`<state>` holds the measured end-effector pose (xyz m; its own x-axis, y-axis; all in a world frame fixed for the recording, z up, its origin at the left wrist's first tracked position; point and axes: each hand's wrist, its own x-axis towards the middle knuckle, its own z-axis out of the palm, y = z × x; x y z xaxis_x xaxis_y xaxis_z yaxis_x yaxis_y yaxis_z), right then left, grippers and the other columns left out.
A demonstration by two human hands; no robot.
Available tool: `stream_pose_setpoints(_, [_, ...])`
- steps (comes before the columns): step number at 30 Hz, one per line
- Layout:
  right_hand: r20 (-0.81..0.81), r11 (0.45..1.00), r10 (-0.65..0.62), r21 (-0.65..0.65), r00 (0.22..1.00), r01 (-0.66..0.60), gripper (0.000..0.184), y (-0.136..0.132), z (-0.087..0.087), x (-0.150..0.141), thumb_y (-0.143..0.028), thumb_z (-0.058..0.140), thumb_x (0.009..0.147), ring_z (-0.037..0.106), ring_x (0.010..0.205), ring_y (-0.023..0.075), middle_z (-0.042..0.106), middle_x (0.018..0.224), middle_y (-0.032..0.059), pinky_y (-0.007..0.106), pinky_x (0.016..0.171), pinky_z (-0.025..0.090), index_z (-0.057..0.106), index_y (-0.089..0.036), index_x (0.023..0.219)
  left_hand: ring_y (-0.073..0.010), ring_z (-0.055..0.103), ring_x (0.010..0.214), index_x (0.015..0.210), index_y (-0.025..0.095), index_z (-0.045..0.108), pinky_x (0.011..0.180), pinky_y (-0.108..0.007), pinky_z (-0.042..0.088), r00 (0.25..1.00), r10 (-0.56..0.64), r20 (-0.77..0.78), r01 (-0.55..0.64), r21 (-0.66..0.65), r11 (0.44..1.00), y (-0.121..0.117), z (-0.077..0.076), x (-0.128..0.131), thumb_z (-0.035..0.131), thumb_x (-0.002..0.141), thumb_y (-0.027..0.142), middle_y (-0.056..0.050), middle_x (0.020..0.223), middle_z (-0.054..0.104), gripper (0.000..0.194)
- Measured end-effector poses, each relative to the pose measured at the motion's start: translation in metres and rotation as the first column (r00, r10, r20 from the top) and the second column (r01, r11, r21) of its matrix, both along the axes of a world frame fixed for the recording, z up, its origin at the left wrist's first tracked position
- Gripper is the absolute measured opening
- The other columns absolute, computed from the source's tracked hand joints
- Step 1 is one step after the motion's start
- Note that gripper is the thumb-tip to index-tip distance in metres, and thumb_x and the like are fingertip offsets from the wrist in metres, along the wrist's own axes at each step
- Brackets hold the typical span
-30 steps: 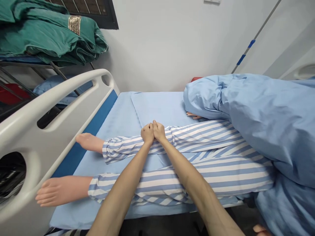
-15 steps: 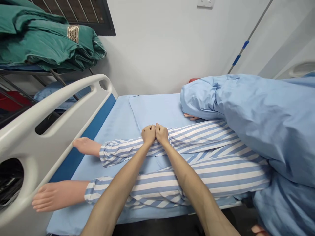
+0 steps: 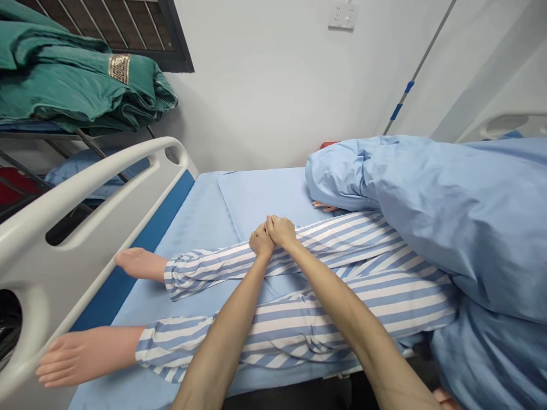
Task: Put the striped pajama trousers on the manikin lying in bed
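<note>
Folded dark-green cloth (image 3: 72,85) lies heaped on a black metal shelf rack (image 3: 43,135) at far left, beneath a dark barred window (image 3: 128,28) set in a smooth white wall (image 3: 256,85). A curved white plastic bed rail (image 3: 85,199) with oval cut-outs runs along the bed's left side, beside a deep-blue mattress edge (image 3: 137,273) and a pale blue cotton sheet (image 3: 196,216).

On that sheet lies a mannequin in blue-and-white striped cotton trousers (image 3: 307,324), its two smooth peach-coloured plastic feet (image 3: 141,265) pointing left, near the rail without touching it. The striped legs lie one beyond the other, their gathered cuffs creased.

The person's left hand (image 3: 261,240) and right hand (image 3: 280,230) sit together on the farther trouser leg, touching each other, with bare forearms reaching in from the bottom edge. Their fingers (image 3: 257,238) are closed and curl down onto the striped cloth; whether they grip it, I cannot tell.

Further right, a small mannequin hand (image 3: 325,206) shows beneath a crumpled pale blue cotton duvet (image 3: 448,210) covering the upper body. Above are a white wall socket (image 3: 342,14) and a thin grey pole with blue bands (image 3: 404,99).
</note>
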<state>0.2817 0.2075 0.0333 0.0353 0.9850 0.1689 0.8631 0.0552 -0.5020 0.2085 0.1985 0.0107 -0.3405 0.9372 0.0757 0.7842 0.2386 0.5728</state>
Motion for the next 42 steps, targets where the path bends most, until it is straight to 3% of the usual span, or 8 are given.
stream_pose_setpoints(3, [0.066,1.000,0.008,-0.004,0.998,-0.007,0.041,-0.004,-0.003,0.015,-0.034,0.038,0.102,0.067,0.082,0.0203,0.076,0.089,0.0115,0.027,0.071,0.038,0.074,-0.019,0.091,-0.0225,0.066,0.092,0.086,0.025,0.074,0.074,-0.029,0.040,1.000,-0.001,-0.021,0.001,0.009,1.000,-0.002,0.001,0.002,0.035,0.100,0.039,-0.009,0.099,0.076,0.045])
stream_pose_setpoints(8, [-0.220,0.995,-0.042,0.083,0.975,0.062,0.045,-0.001,-0.022,0.026,-0.033,0.037,0.101,0.058,0.069,0.0159,0.070,0.072,0.0046,0.025,0.064,0.033,0.065,-0.020,0.068,-0.0226,0.067,0.094,0.088,0.024,0.075,0.080,-0.031,0.042,0.997,-0.061,-0.055,0.060,-0.016,0.998,-0.004,0.008,0.009,0.030,0.102,0.039,-0.010,0.100,0.076,0.049])
stream_pose_setpoints(15, [-0.714,0.963,-0.006,0.185,0.700,0.198,0.046,0.012,-0.028,0.036,-0.037,0.035,0.098,0.042,0.057,0.0133,0.045,0.053,-0.0030,0.025,0.058,0.033,0.039,-0.023,0.055,-0.0216,0.067,0.094,0.095,0.023,0.075,0.079,-0.029,0.043,0.979,-0.200,-0.046,0.200,-0.006,0.980,0.010,0.014,0.043,0.024,0.104,0.039,-0.010,0.104,0.075,0.054])
stream_pose_setpoints(21, [-0.564,0.977,-0.035,0.155,0.825,0.148,0.047,0.011,-0.025,0.035,-0.036,0.034,0.101,0.045,0.060,0.0137,0.050,0.055,-0.0018,0.026,0.060,0.033,0.044,-0.022,0.056,-0.0212,0.067,0.093,0.104,0.022,0.074,0.076,-0.027,0.042,0.976,-0.196,-0.099,0.193,-0.041,0.980,0.010,0.003,0.045,0.030,0.103,0.037,-0.010,0.100,0.075,0.047])
stream_pose_setpoints(26, [-0.217,0.993,-0.046,0.094,0.975,0.068,0.044,0.009,-0.008,0.045,-0.032,0.039,0.101,0.056,0.069,0.0171,0.066,0.070,0.0050,0.027,0.066,0.033,0.062,-0.019,0.066,-0.0231,0.067,0.091,0.104,0.020,0.075,0.075,-0.029,0.041,0.983,-0.178,-0.053,0.177,-0.027,0.984,0.007,0.005,0.043,0.026,0.104,0.037,-0.014,0.102,0.075,0.052])
stream_pose_setpoints(30, [-0.051,0.998,0.002,0.068,0.999,0.002,0.043,0.007,-0.004,0.061,-0.034,0.041,0.102,0.059,0.072,0.0180,0.070,0.074,0.0078,0.028,0.067,0.032,0.069,-0.018,0.074,-0.0242,0.067,0.094,0.103,0.020,0.077,0.078,-0.030,0.041,0.984,-0.173,-0.049,0.173,-0.010,0.985,0.003,0.004,0.045,0.026,0.104,0.040,-0.015,0.105,0.075,0.054])
stream_pose_setpoints(35, [-0.165,0.989,-0.054,0.129,0.985,0.076,0.048,0.005,-0.016,0.069,-0.033,0.037,0.102,0.052,0.063,0.0158,0.063,0.064,0.0038,0.028,0.063,0.028,0.062,-0.019,0.064,-0.0217,0.067,0.092,0.095,0.023,0.077,0.077,-0.029,0.039,0.966,-0.245,-0.079,0.247,0.013,0.969,-0.003,0.000,0.046,0.029,0.103,0.039,-0.011,0.100,0.076,0.052])
stream_pose_setpoints(42, [-0.392,0.978,0.029,0.199,0.920,0.055,0.050,0.008,-0.016,0.075,-0.033,0.036,0.101,0.038,0.055,0.0124,0.041,0.051,-0.0030,0.027,0.058,0.026,0.040,-0.021,0.052,-0.0201,0.065,0.087,0.089,0.024,0.076,0.072,-0.027,0.037,0.969,-0.238,-0.060,0.237,-0.023,0.971,0.000,0.007,0.047,0.033,0.100,0.037,-0.009,0.097,0.077,0.047])
